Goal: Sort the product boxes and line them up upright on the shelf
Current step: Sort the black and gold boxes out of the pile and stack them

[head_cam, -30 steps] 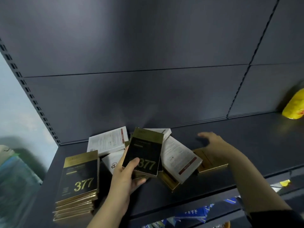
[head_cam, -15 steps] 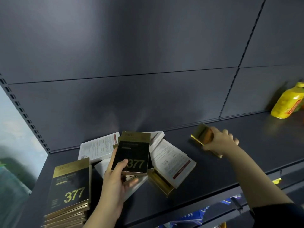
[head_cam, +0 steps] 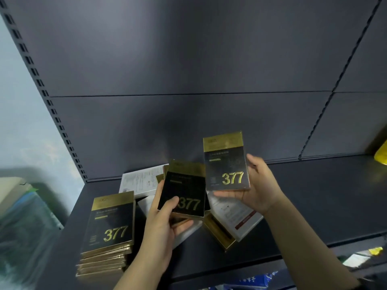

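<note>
Over the shelf point(head_cam: 314, 206), both hands full.
My left hand point(head_cam: 161, 231) grips the left box point(head_cam: 184, 191), right hand point(head_cam: 261, 193) the right box point(head_cam: 226, 162); seemingly light, stiff, slick: pinch edges.

yellow object point(head_cam: 381, 152) cut by right edge | white boxes point(head_cam: 142, 181) partly behind held box point(head_cam: 184, 191) | left-side clutter point(head_cam: 27, 216) blurred

Raised box point(head_cam: 227, 164) upright, second box point(head_cam: 184, 191) tilted, stack point(head_cam: 111, 227) flat, pile point(head_cam: 232, 214) jumbled

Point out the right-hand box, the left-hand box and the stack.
right-hand box point(head_cam: 227, 162), head view, front face
left-hand box point(head_cam: 184, 187), head view, front face
stack of boxes point(head_cam: 111, 222), head view, top box's face
</note>
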Available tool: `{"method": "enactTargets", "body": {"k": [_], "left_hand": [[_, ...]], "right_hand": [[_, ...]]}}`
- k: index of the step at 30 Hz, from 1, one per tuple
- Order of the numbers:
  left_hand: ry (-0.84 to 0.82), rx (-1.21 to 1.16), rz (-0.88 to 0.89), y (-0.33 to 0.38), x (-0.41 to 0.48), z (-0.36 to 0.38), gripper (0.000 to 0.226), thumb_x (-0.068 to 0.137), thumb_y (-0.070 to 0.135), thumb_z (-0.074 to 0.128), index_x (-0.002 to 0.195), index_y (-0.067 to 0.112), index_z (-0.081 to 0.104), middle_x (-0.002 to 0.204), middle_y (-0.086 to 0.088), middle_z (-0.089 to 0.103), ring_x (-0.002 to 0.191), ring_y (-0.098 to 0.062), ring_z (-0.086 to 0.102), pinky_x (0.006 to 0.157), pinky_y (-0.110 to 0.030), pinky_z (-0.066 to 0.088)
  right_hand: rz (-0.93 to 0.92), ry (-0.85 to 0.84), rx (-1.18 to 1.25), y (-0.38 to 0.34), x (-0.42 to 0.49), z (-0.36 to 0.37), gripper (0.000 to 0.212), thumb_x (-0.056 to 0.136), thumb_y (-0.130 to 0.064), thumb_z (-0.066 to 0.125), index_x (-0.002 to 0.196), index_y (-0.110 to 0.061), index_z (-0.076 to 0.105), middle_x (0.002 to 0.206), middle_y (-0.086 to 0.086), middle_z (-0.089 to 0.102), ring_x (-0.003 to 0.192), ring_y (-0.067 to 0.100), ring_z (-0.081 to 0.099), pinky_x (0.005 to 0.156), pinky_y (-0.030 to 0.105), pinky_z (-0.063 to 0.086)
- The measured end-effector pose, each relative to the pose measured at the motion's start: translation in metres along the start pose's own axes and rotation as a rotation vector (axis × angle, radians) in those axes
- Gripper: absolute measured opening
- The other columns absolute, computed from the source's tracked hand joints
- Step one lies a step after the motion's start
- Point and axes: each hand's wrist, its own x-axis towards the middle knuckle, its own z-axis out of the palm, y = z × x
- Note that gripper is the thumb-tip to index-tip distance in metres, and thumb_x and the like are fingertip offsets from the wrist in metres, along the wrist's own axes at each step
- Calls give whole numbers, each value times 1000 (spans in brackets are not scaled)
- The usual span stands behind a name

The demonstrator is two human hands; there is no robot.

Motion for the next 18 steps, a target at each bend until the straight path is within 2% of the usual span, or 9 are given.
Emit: {"method": "enactTargets", "body": {"k": [3,5,9,11,13,14,16,18], "left_hand": [[34,35,52,6,-5,-3,50,92,17,54,136,40,49,114,-4,72,103,-24,70,71,-36,58],[59,45,74,11,-9,-5,51,92,17,55,136,43,49,117,-2,70,105,-24,68,69,-34,58],[88,73,116,18,-17,-8,54,93,18,56,136,47,46,118,0,70,103,-22,70,66,-28,57],[75,94,125,21,-20,-8,55,90,20,58,134,50,46,119,0,70,104,-22,69,65,-27,57],[31,103,101,24,-23,-10,54,85,30,58,134,49,46,118,1,70,105,-21,69,66,-29,57],[0,96,70,26,-24,-12,54,83,37,56,135,48,46,119,1,71,106,-22,69,67,-31,57],[-63,97,13,30,-26,-18,50,84,47,54,134,45,48,121,0,70,108,-24,68,68,-36,58],[-70,122,7,32,-27,-23,47,85,48,59,131,43,51,121,0,69,107,-25,68,68,-37,58]], "right_hand": [[-10,-80,-28,7,-1,5,44,93,-28,45,127,-2,57,113,23,69,96,38,70,67,44,61],[-45,-79,-74,11,0,9,42,83,-13,55,123,-1,58,107,21,70,90,35,71,61,39,61],[-71,-2,-86,27,6,20,33,82,-19,60,112,-5,60,104,16,66,81,25,67,55,28,54],[-36,8,-225,46,12,26,32,88,-24,60,116,-9,61,112,12,67,93,23,66,72,33,53],[43,-16,-439,65,16,36,47,81,-43,65,123,-23,59,118,4,68,110,24,64,99,44,48],[72,-27,-521,72,16,44,57,73,-52,66,125,-29,55,120,0,67,115,23,61,105,47,43],[63,-29,-674,80,17,57,65,69,-61,62,126,-33,46,127,-2,58,120,18,55,109,46,39],[6,-35,-810,86,20,63,56,79,-60,58,125,-35,40,131,-5,49,121,11,49,108,37,37]]}}
